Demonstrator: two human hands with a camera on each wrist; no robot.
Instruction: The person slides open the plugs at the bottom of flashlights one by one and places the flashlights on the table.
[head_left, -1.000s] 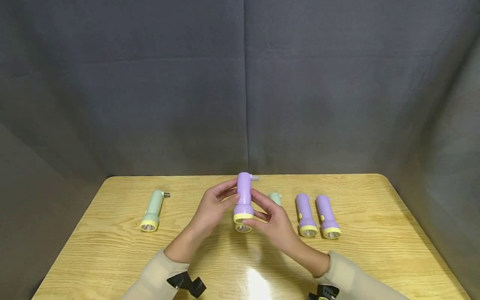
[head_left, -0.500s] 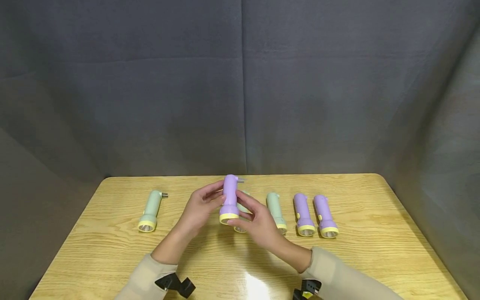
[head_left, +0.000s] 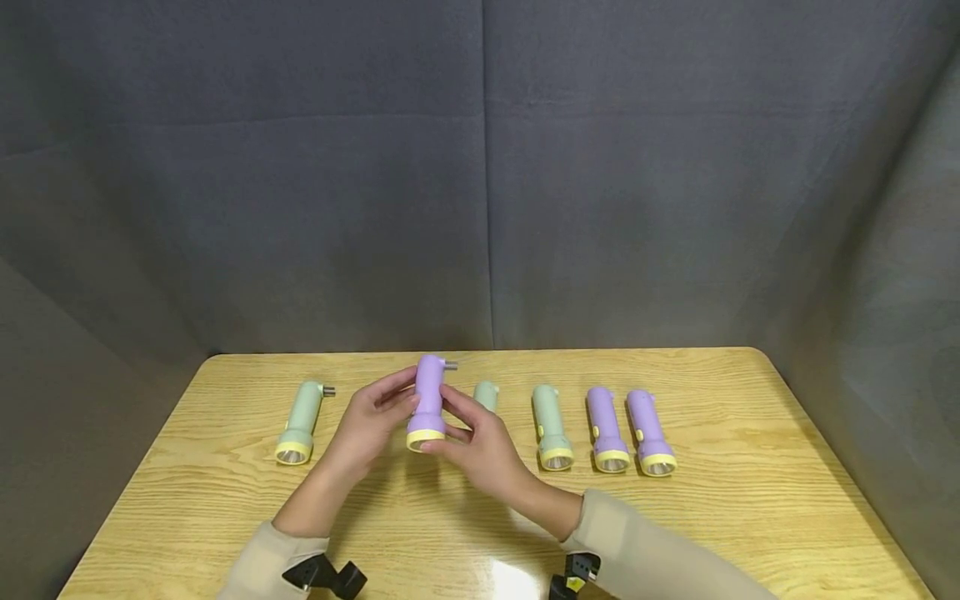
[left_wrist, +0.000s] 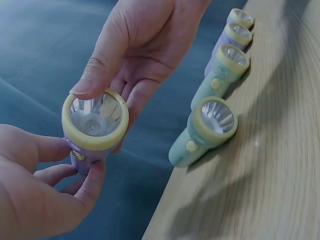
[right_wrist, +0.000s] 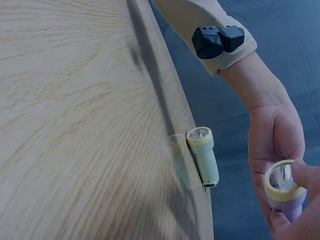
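Note:
Above the table, both hands hold a purple flashlight [head_left: 429, 396] with a yellow rim, its lens end toward me. Two metal plug prongs [head_left: 451, 365] stick out sideways near its far end. My left hand [head_left: 371, 421] grips the body from the left, fingertips beside the yellow switch [left_wrist: 78, 155] in the left wrist view. From the right, my right hand [head_left: 483, 442] holds it, the thumb on the yellow rim [left_wrist: 95, 142]. Part of a green flashlight [head_left: 486, 395] shows behind the right hand.
On the wooden table [head_left: 712, 533], a green flashlight [head_left: 302, 417] with prongs out lies at the left. To the right lie another green flashlight [head_left: 551, 421] and two purple flashlights, one inner [head_left: 606, 425] and one outer [head_left: 649, 425]. A grey curtain [head_left: 480, 208] hangs behind.
Both hands have carried the purple flashlight leftward and slightly down. Green flashlights that it and the right hand covered have come into view. The other flashlights stay in place on the table.

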